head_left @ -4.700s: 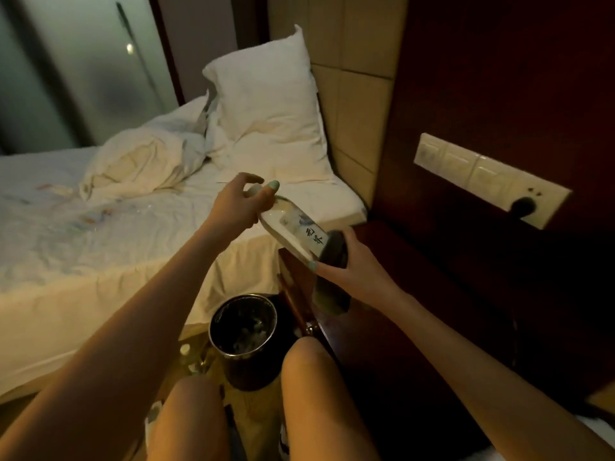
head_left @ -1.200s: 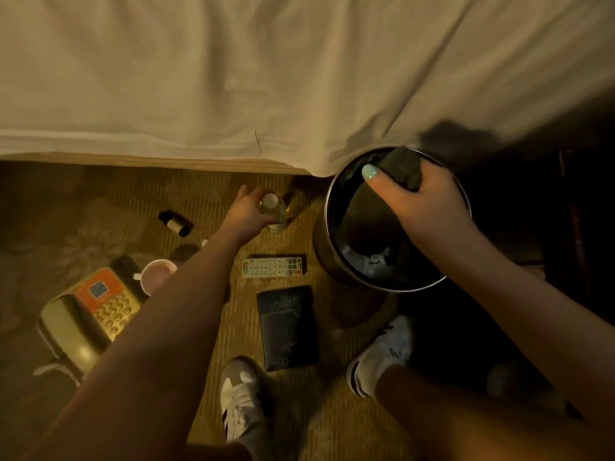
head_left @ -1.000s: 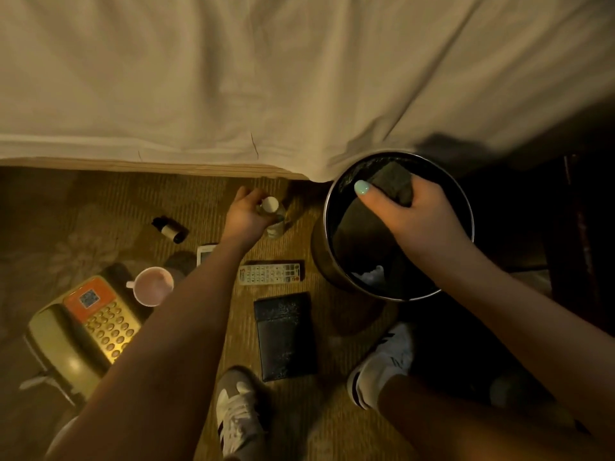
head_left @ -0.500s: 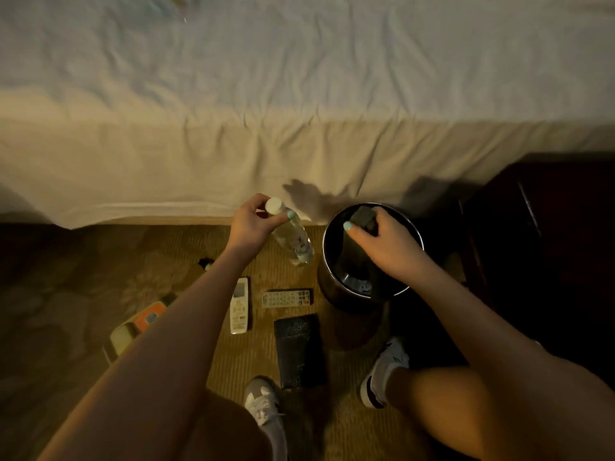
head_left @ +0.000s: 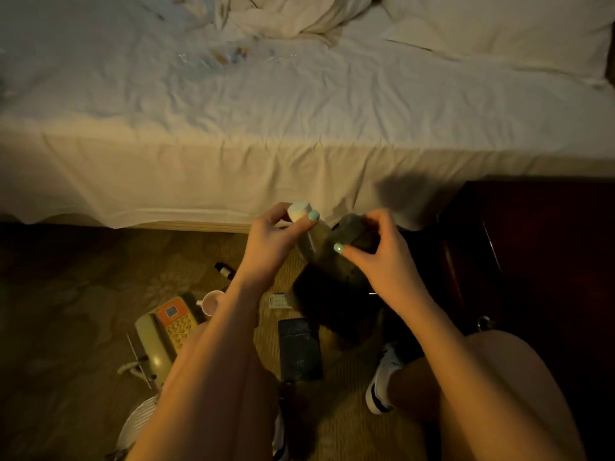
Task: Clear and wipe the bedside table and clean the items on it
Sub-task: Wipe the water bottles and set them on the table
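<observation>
My left hand (head_left: 269, 247) grips a clear bottle with a white cap (head_left: 299, 210) near its neck, held up in front of the bed's side. My right hand (head_left: 382, 257) holds a dark cloth (head_left: 332, 294) wrapped against the bottle's lower body, hiding most of it; the cloth hangs down over the bin. The dark wooden bedside table (head_left: 532, 261) stands at the right.
On the carpet lie a beige phone with orange panel (head_left: 166, 327), a pink cup (head_left: 211, 301), a small dark bottle (head_left: 224, 271), a white remote (head_left: 278, 301) and a black folder (head_left: 299, 347). The white-sheeted bed (head_left: 299, 111) fills the top. My shoe (head_left: 382, 380) is below.
The bottle has come up off the floor in my left hand. My right hand has lifted the cloth out of the bin and brought it onto the bottle.
</observation>
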Tool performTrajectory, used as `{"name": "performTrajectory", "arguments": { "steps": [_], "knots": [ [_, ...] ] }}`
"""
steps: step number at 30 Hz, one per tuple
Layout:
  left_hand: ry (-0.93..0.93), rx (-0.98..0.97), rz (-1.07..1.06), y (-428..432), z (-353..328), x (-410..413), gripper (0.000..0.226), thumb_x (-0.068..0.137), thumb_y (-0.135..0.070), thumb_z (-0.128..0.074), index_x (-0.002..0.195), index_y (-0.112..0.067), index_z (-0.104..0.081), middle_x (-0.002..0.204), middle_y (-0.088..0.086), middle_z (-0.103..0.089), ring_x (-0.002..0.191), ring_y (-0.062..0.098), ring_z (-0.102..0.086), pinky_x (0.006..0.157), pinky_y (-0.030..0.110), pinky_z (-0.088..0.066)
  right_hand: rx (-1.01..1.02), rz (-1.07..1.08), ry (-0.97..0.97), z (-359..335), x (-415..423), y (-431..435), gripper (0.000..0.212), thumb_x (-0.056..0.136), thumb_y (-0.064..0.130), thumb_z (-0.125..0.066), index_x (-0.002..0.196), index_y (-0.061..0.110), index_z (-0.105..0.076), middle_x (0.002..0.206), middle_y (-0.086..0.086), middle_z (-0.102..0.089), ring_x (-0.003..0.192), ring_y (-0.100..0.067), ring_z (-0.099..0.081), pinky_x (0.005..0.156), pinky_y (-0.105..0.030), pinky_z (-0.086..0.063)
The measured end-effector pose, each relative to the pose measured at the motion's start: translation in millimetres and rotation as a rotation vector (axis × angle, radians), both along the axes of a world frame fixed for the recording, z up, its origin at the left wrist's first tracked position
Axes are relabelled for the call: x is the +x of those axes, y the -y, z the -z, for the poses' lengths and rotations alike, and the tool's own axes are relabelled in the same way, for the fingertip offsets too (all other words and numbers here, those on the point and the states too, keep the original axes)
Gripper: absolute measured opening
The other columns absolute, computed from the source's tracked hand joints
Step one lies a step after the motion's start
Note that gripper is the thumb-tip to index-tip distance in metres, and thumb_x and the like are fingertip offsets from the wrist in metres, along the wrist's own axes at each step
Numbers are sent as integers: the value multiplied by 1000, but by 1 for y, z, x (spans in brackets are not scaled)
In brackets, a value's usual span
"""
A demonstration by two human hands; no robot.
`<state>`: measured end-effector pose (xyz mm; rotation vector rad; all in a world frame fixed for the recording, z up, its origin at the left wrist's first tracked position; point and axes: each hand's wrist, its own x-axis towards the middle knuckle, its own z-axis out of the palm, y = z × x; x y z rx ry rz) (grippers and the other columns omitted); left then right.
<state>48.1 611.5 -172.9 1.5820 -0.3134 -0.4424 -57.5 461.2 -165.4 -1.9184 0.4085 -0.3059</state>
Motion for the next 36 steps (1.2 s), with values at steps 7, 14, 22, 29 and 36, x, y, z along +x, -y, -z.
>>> {"name": "performTrajectory", "arguments": {
  "steps": [7, 14, 22, 29, 36],
  "knots": [
    [-106, -152, 93, 25, -15, -2, 34, 83, -34, -60, 101, -4, -64, 89, 9, -68, 81, 16, -67, 69, 27, -56, -179, 147, 40, 3, 26, 10, 18, 97, 26, -50, 100, 12, -61, 111, -1, -48, 103, -10, -51, 85, -6, -38],
    [-179, -217, 113, 35, -7, 19, 32, 89, -33, -58, 100, -3, -62, 81, 1, -63, 78, 13, -60, 68, 26, -50, 91, -319, -254, -6, 36, 19, 60, 75, 52, -63, 126, 38, -34, 108, 27, -50, 97, 16, -50, 79, -9, -45],
    [-214, -198, 43, 35, 0, 23, 24, 97, -29, -54, 90, -8, -64, 76, 0, -66, 73, 13, -64, 63, 26, -51, 324, -293, -315, 10, 43, 18, 80, 55, 46, -83, 126, 32, -48, 115, 10, -63, 109, -6, -60, 98, -38, -49],
    [-232, -211, -138, 28, -7, 41, 22, 98, -30, -53, 94, -11, -63, 81, 0, -68, 76, 15, -65, 68, 29, -53, 44, -321, -471, 11, 18, 21, 100, 68, 33, -84, 145, 33, -19, 131, 13, -47, 119, -6, -47, 95, -27, -46],
    [-318, -392, -52, 26, 5, 37, 50, 94, -41, -50, 123, -1, -57, 108, 12, -65, 97, 22, -63, 83, 37, -51, 90, -117, -228, 13, 24, 14, 77, 72, 24, -81, 134, 29, -36, 115, 19, -52, 103, 7, -52, 79, -13, -48]
  ]
}}
